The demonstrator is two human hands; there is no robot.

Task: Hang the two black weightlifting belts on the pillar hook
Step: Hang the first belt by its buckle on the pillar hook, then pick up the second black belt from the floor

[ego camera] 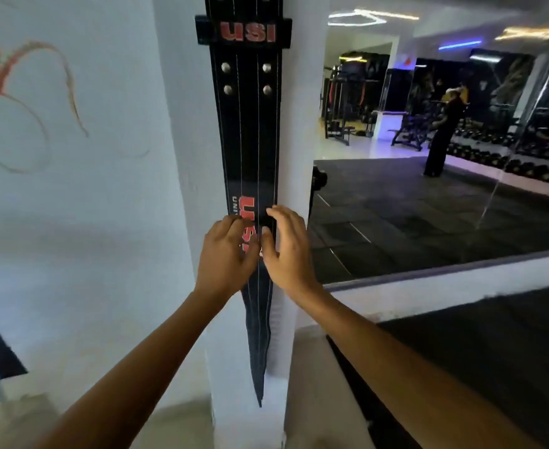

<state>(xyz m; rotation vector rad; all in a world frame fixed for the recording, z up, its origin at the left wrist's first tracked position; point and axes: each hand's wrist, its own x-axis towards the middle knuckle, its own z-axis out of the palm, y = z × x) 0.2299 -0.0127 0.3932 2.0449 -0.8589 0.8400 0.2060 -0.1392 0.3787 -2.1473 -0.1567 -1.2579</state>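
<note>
A long black weightlifting belt [249, 131] with red lettering, white stitching and metal rivets hangs straight down the white pillar [185, 150]. Its top runs out of the frame, so the hook is hidden. A black keeper loop [286, 32] crosses the belt near the top. I cannot tell whether a second belt lies behind the first. My left hand [226, 254] rests flat on the belt's left side at its red lettering, fingers curled. My right hand [286, 247] lies against the belt's right edge with fingers spread. The belt's tapered tip [259, 384] hangs below both hands.
A big wall mirror [444, 157] to the right of the pillar reflects the gym: dark floor mats, weight machines, dumbbell racks and a standing person [444, 124]. A white wall with an orange painted swirl [24, 92] is on the left. A white ledge runs below the mirror.
</note>
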